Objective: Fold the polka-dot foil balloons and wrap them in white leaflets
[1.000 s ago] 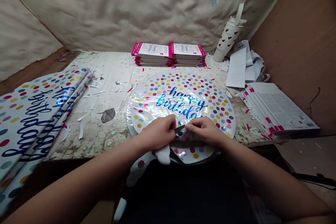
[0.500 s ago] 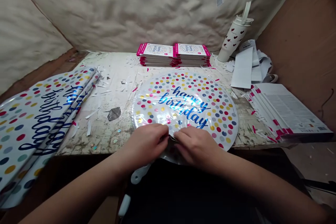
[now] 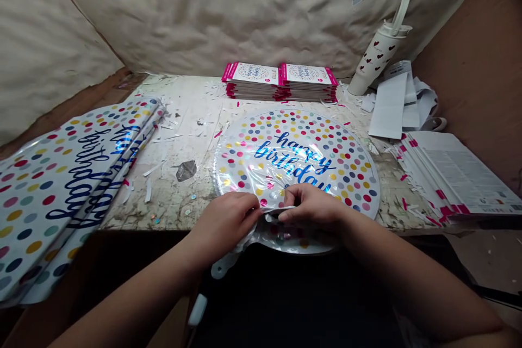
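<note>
A flat round foil balloon (image 3: 356, 174) with coloured dots and blue "happy birthday" lettering lies at the table's front edge. Its lower part is lifted and creased between my hands, and its pale tail (image 3: 220, 267) hangs over the edge at the left. With fingers closed, my left hand (image 3: 232, 220) grips the film at the lower left of the lettering. My right hand (image 3: 312, 204) pinches the same fold just beside it, thumb against forefinger. What lies inside the fold is hard to make out.
Left, a pile of similar dotted balloons (image 3: 53, 185) overhangs the table (image 3: 175, 119). Two stacks of pink-edged packets (image 3: 261, 73) stand at the back. Right are a tilted heart-patterned tumbler (image 3: 377, 60), white paper pieces (image 3: 389, 106) and a pile of printed cards (image 3: 457, 168). Paper scraps litter the tabletop.
The view has swung left, so everything appears further right. A dark slit between my fingers showed earlier; my hands then drew together over the fold, and my right hand has since lifted slightly.
</note>
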Motion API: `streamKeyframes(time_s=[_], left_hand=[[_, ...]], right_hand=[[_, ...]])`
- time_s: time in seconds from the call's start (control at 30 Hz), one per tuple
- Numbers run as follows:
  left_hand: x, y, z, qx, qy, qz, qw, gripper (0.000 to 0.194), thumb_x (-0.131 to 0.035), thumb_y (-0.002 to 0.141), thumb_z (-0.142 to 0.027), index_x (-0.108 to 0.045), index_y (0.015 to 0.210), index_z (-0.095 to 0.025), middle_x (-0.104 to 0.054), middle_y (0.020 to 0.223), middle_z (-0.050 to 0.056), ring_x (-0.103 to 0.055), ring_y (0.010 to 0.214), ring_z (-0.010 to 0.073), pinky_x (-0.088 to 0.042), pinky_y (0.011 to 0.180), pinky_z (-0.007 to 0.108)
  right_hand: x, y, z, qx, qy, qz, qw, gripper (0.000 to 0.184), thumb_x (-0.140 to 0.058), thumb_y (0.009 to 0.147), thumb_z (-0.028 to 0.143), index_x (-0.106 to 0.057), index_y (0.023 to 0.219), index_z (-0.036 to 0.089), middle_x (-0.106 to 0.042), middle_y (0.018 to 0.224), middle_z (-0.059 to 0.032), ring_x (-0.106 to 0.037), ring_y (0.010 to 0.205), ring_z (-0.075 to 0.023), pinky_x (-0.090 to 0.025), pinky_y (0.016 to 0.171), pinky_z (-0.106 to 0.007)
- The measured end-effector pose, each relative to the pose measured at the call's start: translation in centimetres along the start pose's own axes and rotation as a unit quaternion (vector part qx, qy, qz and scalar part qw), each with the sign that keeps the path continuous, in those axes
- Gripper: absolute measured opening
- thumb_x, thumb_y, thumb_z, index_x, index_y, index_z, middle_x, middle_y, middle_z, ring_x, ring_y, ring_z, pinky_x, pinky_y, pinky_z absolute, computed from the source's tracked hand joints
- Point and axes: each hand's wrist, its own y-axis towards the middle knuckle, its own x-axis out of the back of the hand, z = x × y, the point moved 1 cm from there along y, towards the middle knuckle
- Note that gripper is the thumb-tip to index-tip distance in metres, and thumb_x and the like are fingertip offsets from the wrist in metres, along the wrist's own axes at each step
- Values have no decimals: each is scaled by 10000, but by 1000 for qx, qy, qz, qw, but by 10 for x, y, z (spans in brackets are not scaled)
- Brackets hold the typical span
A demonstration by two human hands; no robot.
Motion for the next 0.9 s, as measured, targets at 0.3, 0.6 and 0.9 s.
streamKeyframes(time_s=[0.3,0.6,0.9], left_hand=[[1,-24,45,108,-198,-146,963,249,-441,852,-374,-599,917,-192,-630,931,45,-577,882,198,-439,771,289],[-31,-1,-9,105,-487,-60,865,254,-618,744,-414,-614,715,-162,-589,669,-7,-543,635,128,-417,554,209],[-42,-31,9,185,-460,1,869,445,-608,697,-525,-451,510,-153,-368,508,-36,-342,478,76,-261,420,201]], right_hand=[[21,-2,-3,85,176,-29,980,238,-742,639,221,-513,646,158,-509,589,50,-433,529,-56,-355,509,-182],[-3,-3,-6,221,-204,-122,946,391,-547,700,91,-604,1055,244,-630,956,-17,-577,875,-160,-442,795,-307],[15,4,-1,129,-112,-185,968,120,-582,727,241,-648,810,185,-648,729,-5,-589,669,-141,-475,644,-258]])
